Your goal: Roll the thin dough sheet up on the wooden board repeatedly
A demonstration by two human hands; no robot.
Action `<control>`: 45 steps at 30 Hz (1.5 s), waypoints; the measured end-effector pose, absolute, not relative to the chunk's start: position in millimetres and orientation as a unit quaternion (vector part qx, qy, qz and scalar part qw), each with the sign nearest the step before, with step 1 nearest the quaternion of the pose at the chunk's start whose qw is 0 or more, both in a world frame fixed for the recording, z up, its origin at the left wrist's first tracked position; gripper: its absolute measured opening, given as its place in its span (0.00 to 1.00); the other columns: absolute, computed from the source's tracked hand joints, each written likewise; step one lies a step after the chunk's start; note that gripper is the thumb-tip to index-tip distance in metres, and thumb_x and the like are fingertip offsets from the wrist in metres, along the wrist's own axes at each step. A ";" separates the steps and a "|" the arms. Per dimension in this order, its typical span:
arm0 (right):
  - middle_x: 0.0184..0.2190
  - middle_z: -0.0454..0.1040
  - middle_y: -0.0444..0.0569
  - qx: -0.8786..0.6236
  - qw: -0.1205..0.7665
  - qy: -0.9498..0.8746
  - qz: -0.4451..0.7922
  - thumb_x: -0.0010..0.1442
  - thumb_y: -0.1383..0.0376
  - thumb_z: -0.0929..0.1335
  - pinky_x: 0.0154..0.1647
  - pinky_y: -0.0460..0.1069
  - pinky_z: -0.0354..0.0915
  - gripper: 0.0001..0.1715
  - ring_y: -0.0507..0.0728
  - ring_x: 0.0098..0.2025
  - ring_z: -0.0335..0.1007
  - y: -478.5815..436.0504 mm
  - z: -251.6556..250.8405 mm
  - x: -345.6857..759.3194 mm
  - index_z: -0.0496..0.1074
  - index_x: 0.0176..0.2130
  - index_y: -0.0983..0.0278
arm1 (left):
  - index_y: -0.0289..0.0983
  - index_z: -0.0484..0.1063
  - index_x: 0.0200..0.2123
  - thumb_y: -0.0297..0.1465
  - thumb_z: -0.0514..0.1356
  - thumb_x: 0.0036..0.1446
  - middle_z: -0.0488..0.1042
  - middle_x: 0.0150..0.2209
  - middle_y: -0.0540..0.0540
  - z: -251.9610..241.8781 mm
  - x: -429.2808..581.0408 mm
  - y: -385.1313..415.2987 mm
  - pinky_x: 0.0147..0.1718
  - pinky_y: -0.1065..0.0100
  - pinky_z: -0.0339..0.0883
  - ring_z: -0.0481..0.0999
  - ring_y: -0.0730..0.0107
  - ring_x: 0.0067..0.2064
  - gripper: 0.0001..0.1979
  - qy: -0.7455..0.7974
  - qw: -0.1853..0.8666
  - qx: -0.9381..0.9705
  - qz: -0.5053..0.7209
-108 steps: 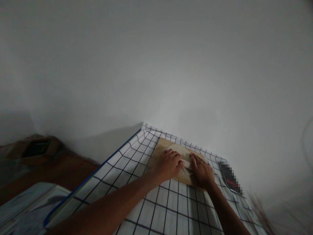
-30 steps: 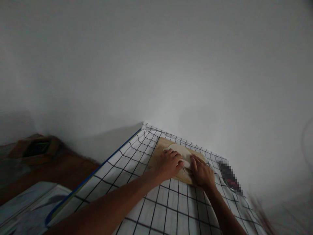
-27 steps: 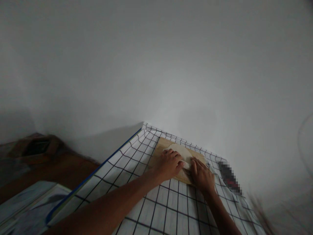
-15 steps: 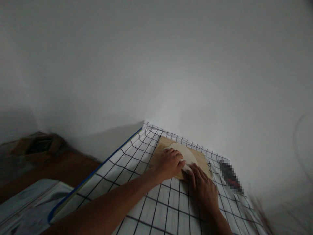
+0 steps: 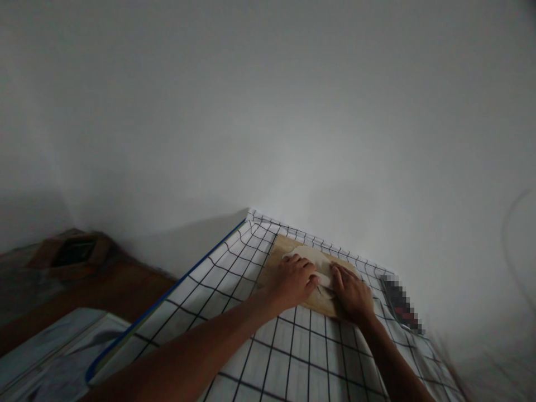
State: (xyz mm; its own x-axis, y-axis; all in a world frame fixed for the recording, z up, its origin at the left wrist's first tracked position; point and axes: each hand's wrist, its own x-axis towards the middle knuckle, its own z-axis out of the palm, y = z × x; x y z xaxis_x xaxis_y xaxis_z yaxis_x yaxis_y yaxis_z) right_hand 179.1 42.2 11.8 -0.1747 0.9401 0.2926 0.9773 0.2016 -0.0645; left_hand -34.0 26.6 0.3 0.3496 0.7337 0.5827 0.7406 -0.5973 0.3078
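A pale, flattened sheet of dough (image 5: 312, 255) lies on a light wooden board (image 5: 275, 254). Across the dough's left part rests my left hand (image 5: 296, 277), its fingers bent over it and the thumb pressed near a thicker pale strip at the near edge. I cannot make out whether that strip is folded dough or a separate piece. My right hand (image 5: 353, 291) lies at the dough's right side, fingers stretched forward and palm down, the fingertips touching it. The hands are a short way apart, with dough showing between them. Both palms hide parts of the board.
A white cloth with black grid lines (image 5: 288, 349) covers the table, whose left edge has a blue border. At the right lies a dark, pixelated object (image 5: 402, 304). A plain wall (image 5: 268, 111) rises behind. Low at the left stands an open cardboard box (image 5: 73, 251).
My right hand has moved forward and slightly right, from the board's near edge onto the dough's right side. My left hand has stayed nearly in place. The view has shifted slightly.
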 end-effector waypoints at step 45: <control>0.27 0.69 0.40 -0.403 0.653 -0.355 0.534 0.62 0.48 0.70 0.32 0.49 0.73 0.19 0.51 0.26 0.68 38.6 5.1 216.7 0.67 0.39 0.61 | 0.44 0.60 0.64 0.34 0.59 0.63 0.65 0.65 0.43 -2.3 -45.5 37.8 0.63 0.50 0.61 0.64 0.54 0.66 0.27 -0.491 -0.049 -0.803 -0.335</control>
State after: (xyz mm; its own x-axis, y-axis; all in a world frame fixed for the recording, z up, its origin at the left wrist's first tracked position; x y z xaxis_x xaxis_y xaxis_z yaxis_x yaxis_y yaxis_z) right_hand 216.7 38.6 5.1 0.1774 0.9836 0.0331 -0.4101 0.1045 -0.9060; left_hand -45.5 37.8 -2.3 0.2935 0.8206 0.4904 0.7547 -0.5137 0.4080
